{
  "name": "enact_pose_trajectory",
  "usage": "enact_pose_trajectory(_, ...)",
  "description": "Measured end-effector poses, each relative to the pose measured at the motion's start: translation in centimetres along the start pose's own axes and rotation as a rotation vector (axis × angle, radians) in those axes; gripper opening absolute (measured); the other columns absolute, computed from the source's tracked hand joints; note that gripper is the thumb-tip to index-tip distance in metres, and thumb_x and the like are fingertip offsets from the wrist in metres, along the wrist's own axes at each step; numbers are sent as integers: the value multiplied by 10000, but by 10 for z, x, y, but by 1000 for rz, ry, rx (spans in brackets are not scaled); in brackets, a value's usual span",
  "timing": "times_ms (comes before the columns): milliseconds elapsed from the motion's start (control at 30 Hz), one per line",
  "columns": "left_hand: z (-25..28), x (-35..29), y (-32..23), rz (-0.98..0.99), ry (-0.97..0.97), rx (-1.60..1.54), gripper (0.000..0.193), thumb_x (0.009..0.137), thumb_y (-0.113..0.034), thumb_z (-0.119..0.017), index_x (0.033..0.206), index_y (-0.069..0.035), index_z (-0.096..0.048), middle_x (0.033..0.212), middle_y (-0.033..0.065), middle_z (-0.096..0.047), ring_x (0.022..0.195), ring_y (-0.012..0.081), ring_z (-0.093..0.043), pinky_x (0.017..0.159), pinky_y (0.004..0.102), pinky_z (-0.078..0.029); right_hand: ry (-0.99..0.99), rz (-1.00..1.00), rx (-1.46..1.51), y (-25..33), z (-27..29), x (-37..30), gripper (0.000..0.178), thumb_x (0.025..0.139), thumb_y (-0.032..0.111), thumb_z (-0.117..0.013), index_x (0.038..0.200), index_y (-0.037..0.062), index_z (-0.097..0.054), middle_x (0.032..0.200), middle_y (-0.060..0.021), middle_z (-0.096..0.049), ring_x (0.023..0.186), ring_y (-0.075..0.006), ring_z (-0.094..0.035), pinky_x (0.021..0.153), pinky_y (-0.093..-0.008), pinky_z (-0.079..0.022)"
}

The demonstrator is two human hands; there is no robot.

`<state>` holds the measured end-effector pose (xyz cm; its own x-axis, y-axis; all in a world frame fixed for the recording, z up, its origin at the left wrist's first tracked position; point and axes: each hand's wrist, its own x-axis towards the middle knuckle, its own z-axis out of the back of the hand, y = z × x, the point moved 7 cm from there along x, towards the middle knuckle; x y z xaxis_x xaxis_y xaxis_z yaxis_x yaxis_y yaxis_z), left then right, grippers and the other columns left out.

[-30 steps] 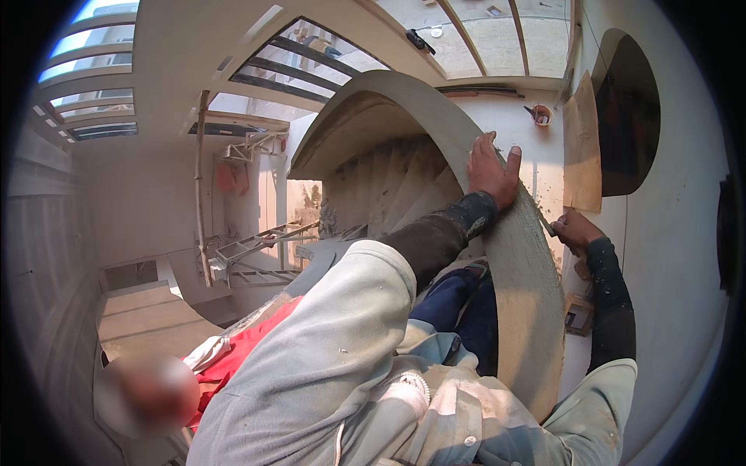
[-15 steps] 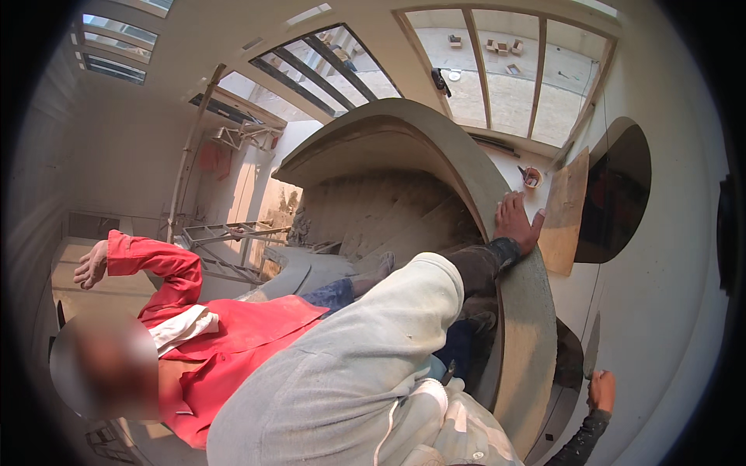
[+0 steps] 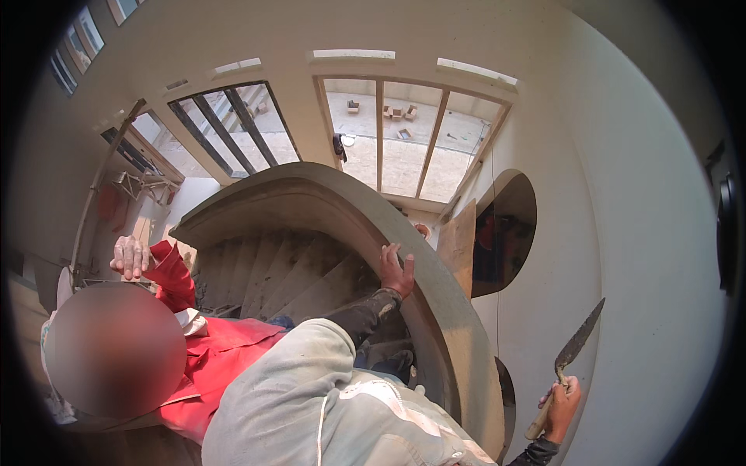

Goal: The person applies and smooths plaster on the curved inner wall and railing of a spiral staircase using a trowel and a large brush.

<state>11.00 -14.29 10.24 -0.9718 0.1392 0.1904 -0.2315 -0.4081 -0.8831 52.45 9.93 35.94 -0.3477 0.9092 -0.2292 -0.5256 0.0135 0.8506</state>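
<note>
My left hand (image 3: 397, 273) rests on the curved plaster parapet (image 3: 458, 326) of a winding staircase, fingers stretched out over its inner edge. In my right hand (image 3: 565, 408), off to the right of the parapet, is a pointed trowel (image 3: 580, 342) gripped by its wooden handle, its grey blade tilted upward. Both forearms wear dark sleeves, and a pale grey garment covers my left upper arm. Rough steps (image 3: 272, 268) curve down inside the parapet.
At the left, close to me, stands a person in a red jacket (image 3: 233, 342), one hand (image 3: 130, 258) raised. A wooden board (image 3: 457, 250) leans beside a dark oval opening (image 3: 509, 233) in the right wall. Tall windows (image 3: 400, 147) line the far wall.
My view has swung to the right and up. The trowel shows its broad blade now, raised higher. My left hand has shifted toward the parapet's inner edge. The person's hand looks nearer.
</note>
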Motion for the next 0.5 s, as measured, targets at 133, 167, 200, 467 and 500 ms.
enact_pose_trajectory(133, 61, -84, 66, 198, -15, 129, 578, 931, -418, -528, 1312, 12, -466, 1361, 257, -434, 1340, 442, -328, 1130, 492, -248, 187, -7, 331, 10, -84, -21, 70, 822, 78, -509, 848, 73, -444, 629, -25, -474, 415, -134, -494, 346, -279, -408)
enact_pose_trajectory(167, 63, -97, 66, 222, 7, 135, 579, 931, -419, -527, 1317, 8, -465, 1359, 257, -435, 1342, 440, -328, 1129, 491, -250, 229, 70, 336, 14, -102, -20, 96, 823, 92, -531, 860, 75, -444, 635, -26, -477, 416, -135, -491, 358, -279, -417)
enact_pose_trajectory(200, 70, -107, 53, 262, 100, 122, 577, 942, -427, -504, 1302, 24, -480, 1346, 261, -462, 1322, 432, -361, 1123, 477, -268, 258, 45, 335, 26, -122, -24, 111, 831, 109, -548, 858, 83, -444, 641, -27, -485, 432, -139, -502, 383, -286, -438)
enact_pose_trajectory(467, 68, -249, 125, 656, 1417, 87, 837, 913, -693, -384, 1347, 9, -521, 1438, 222, -456, 1341, 363, -416, 1108, 435, -310, 769, -89, 414, 71, -266, -74, 102, 842, 144, -568, 876, 97, -483, 692, -31, -524, 503, -152, -540, 454, -315, -472)
enact_pose_trajectory(500, 89, -255, 98, 606, 1489, 140, 868, 902, -726, -361, 1355, -4, -518, 1439, 220, -455, 1348, 357, -408, 1118, 426, -297, 798, -139, 377, 65, -278, -76, 99, 842, 147, -570, 881, 97, -494, 697, -30, -527, 518, -155, -546, 468, -321, -476)
